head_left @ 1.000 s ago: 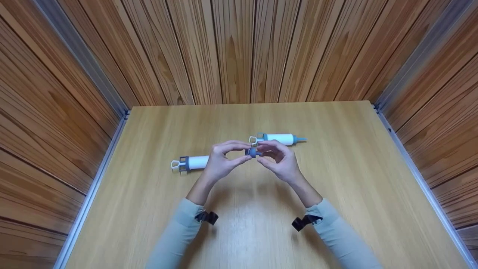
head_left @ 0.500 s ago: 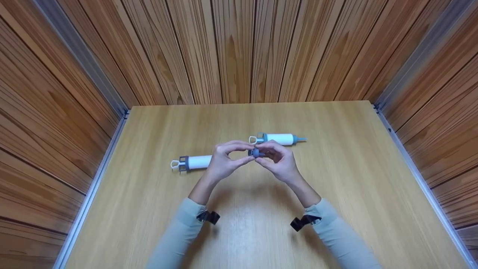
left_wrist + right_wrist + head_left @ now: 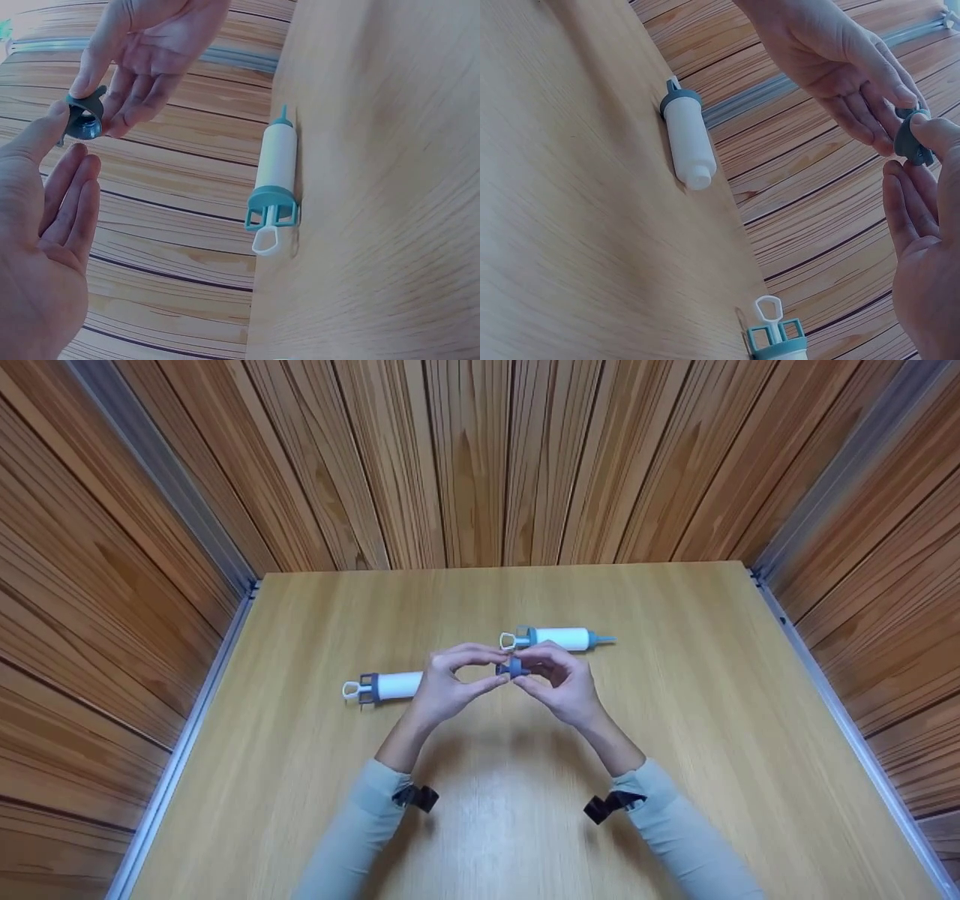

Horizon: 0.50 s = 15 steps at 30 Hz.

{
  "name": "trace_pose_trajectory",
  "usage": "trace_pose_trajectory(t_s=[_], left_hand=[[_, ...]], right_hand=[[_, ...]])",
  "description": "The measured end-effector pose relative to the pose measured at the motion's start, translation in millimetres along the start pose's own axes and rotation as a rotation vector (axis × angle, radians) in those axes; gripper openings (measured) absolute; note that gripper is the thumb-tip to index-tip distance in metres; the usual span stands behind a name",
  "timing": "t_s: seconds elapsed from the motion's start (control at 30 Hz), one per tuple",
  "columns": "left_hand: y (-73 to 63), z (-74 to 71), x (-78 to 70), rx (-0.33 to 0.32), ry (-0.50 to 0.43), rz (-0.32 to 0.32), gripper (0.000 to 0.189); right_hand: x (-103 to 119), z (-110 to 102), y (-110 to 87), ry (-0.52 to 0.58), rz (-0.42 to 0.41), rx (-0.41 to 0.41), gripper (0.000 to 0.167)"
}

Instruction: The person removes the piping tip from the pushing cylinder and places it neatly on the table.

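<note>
Between my two hands is a small dark blue nozzle cap, held above the table. Its hollow round mouth shows in the left wrist view, where the cap is partly covered by fingers. My left hand pinches it from the left with thumb and fingertips. From the right, my right hand pinches it too, hiding part of its end. Behind my left hand lies a white syringe with a dark blue collar and a white ring handle. The right wrist view shows this syringe with a bare, blunt white tip.
A second white syringe, with a lighter blue collar and pointed nozzle, lies just beyond my right hand. Wood-plank walls surround the wooden table at the back and sides.
The nozzle cap has shifted slightly right and turned a little between the fingertips. Both hands have moved only a little. The two syringes lie where they were.
</note>
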<state>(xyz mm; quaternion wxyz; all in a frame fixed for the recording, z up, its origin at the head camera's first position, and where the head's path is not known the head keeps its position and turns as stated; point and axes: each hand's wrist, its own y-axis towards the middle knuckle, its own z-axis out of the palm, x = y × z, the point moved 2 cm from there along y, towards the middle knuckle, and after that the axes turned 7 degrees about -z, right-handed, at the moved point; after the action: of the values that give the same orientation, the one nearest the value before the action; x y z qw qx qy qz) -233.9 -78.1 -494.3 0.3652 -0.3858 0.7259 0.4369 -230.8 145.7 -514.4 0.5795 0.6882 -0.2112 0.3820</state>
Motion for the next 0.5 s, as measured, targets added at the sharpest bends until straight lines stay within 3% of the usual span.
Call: trace_pose_trajectory(t_s=[0.5], left_hand=[[-4.1, -4.0, 1.4, 0.008, 0.029, -0.059, 0.026]], right_hand=[[2.4, -4.4, 0.8, -0.033, -0.032, 0.037, 0.037]])
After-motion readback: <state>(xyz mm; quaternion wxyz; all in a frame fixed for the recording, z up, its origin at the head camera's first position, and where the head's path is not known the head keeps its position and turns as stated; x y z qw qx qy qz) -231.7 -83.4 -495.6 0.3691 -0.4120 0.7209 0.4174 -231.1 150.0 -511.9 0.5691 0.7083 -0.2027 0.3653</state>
